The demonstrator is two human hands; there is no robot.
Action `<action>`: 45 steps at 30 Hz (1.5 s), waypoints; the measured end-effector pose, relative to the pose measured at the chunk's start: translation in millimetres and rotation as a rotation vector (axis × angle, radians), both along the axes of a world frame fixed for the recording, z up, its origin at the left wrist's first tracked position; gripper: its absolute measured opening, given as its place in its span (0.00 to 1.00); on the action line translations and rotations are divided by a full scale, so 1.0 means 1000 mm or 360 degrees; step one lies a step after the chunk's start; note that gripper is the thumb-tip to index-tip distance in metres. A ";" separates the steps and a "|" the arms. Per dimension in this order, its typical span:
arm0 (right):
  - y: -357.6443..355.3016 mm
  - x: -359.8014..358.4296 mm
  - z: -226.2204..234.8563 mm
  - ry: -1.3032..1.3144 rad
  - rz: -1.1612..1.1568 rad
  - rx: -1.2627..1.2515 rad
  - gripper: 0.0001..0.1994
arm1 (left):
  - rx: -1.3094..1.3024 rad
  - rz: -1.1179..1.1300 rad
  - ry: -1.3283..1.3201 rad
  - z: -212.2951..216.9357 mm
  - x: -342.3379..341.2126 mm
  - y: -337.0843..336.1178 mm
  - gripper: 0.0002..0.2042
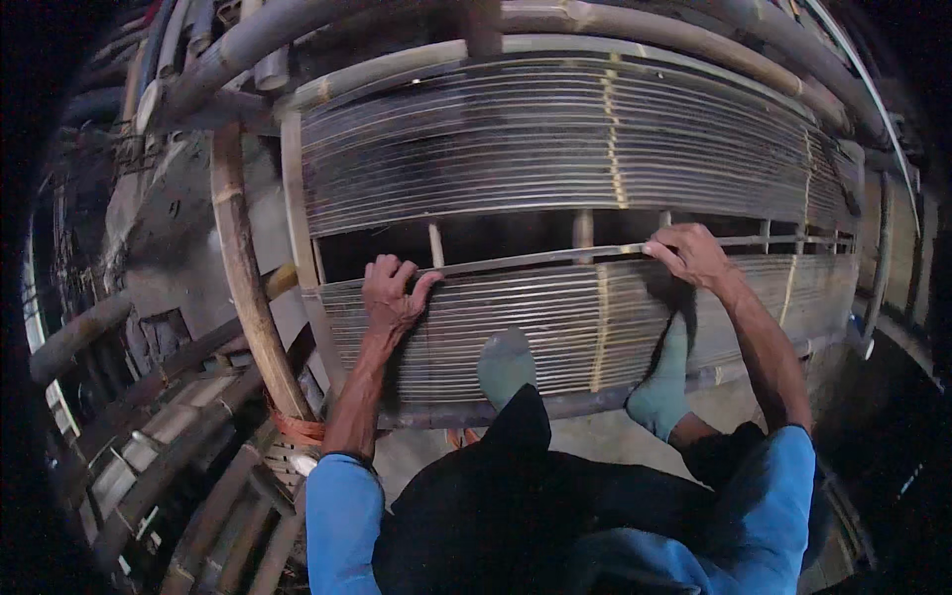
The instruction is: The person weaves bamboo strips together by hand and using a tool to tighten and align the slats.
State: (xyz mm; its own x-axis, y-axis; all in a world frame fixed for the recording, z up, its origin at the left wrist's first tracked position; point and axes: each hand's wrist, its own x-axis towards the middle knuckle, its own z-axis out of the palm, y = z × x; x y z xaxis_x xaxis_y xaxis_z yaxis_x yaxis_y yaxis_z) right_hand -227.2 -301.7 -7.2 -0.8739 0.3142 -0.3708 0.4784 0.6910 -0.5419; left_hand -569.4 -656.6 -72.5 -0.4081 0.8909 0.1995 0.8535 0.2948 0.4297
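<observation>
A long, thin bamboo slat (540,261) runs across the gap in a slatted bamboo panel. My left hand (393,293) is closed over this slat toward its left part, fingers curled and thumb along it. Farther right, my right hand (691,255) pinches the same slat between thumb and fingers. Rows of narrow slats (466,159) fill the far half of the frame, crossed by pale yellowish bindings (613,129). More slats (555,307) lie close together on the near side. Inside the dark gap, short pale crosspieces (435,244) show.
My feet in grey-green socks (507,369) are at the near slats. A thick bamboo pole (684,38) bounds the far side. At the left stands a leaning post (248,288) with orange wrapping (300,428) at its foot. Bamboo poles (213,506) crowd the lower left.
</observation>
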 end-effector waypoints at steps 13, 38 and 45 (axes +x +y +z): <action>0.032 0.029 -0.003 0.0099 -0.0307 0.0165 0.25 | -0.0016 0.0353 -0.0092 -0.003 0.010 -0.025 0.17; 0.051 0.105 -0.033 -0.0235 -0.0560 0.0196 0.26 | 0.0068 -0.0084 0.0247 -0.062 -0.028 -0.041 0.14; 0.064 0.111 -0.042 -0.0253 -0.0644 0.0388 0.25 | -0.0392 0.0071 0.0058 -0.005 0.016 -0.002 0.12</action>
State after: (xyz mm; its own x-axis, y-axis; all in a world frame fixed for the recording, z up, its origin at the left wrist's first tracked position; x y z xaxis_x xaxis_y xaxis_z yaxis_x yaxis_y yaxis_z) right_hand -115.7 -237.7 -49.4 -0.6025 0.7107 -0.3632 0.7980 0.5303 -0.2863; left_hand -553.4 -658.4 -77.5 -0.4448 0.8956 -0.0061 0.8509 0.4247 0.3091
